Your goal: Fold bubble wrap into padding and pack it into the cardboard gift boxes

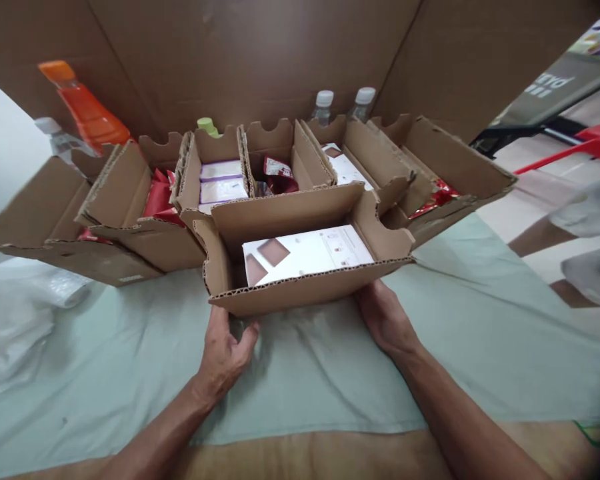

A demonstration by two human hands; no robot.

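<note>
Both of my hands are at an open-topped cardboard box in front of a row of similar boxes. Inside it lies a white carton with brown squares printed on one end. My left hand holds the lower left corner, its fingers reaching under and its thumb sticking out in front. Under the right end, my right hand supports the box with its fingertips hidden beneath. The box seems tilted towards me.
Behind stand several cardboard boxes holding red packets, white packs and another carton. An orange bottle and clear bottles rise behind them against a cardboard wall. Bubble wrap lies left on a green cloth.
</note>
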